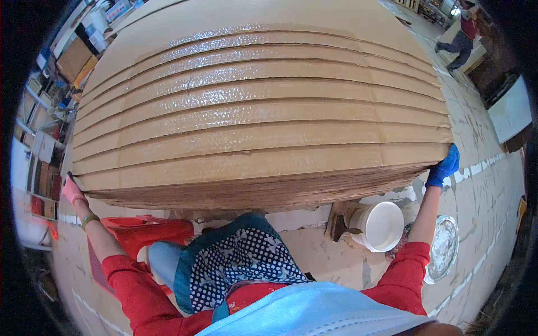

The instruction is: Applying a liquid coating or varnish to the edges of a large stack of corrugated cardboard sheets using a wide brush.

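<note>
A wide stack of brown cardboard sheets (269, 162) fills the space before me, its upper sheets fanned so their near edges step back in strips. Wet, shiny streaks (207, 98) run across the middle-left of those strips. At the near left corner, my left hand (72, 190), in a pink glove with dark fingertips, is closed on the cardboard's edge. My right hand (445, 166), wearing a blue glove, grips the near right corner. The fingers under the cardboard are partly hidden on both sides.
A white bucket (383, 226) stands on the floor below the right side, beside a round pale-crusted basin (443, 249). To my left is a red plastic chair (143, 228). Another person (464, 42) is at the far right near a white panel (510, 110). Cluttered shelves (45, 151) line the left.
</note>
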Demonstrator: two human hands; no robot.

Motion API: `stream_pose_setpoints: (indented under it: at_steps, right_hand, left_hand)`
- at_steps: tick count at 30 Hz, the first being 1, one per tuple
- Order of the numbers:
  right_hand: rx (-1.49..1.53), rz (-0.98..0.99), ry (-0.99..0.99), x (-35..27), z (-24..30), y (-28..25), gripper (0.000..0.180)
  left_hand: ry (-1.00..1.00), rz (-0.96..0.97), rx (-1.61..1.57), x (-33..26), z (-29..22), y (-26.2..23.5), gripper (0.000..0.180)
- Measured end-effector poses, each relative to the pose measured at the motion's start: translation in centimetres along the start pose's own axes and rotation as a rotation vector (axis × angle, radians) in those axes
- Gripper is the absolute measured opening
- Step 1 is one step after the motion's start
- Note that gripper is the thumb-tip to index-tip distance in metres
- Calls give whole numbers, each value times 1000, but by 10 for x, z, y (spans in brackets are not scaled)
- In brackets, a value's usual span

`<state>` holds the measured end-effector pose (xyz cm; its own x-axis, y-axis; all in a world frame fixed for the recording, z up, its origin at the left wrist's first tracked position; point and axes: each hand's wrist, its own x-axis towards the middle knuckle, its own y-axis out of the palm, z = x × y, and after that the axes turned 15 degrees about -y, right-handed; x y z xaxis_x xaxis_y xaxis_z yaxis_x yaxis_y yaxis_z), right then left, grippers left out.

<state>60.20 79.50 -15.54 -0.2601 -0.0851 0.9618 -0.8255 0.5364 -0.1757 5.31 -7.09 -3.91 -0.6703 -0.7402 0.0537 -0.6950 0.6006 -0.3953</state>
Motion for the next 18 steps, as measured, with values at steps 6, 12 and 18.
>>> stream_pose_setpoints:
  at_steps: [6, 12, 18]
  right_hand:
    - [118, -57, 165, -2, 5, 6, 20]
    - [81, 31, 312, 5, 8, -13, 22]
    - [516, -264, 753, 14, 38, 19, 20]
  left_hand:
    - [23, -11, -1, -1, 0, -4, 47]
    - [45, -40, 69, 5, -4, 16, 48]
    - [219, -160, 473, 89, 16, -33, 51]
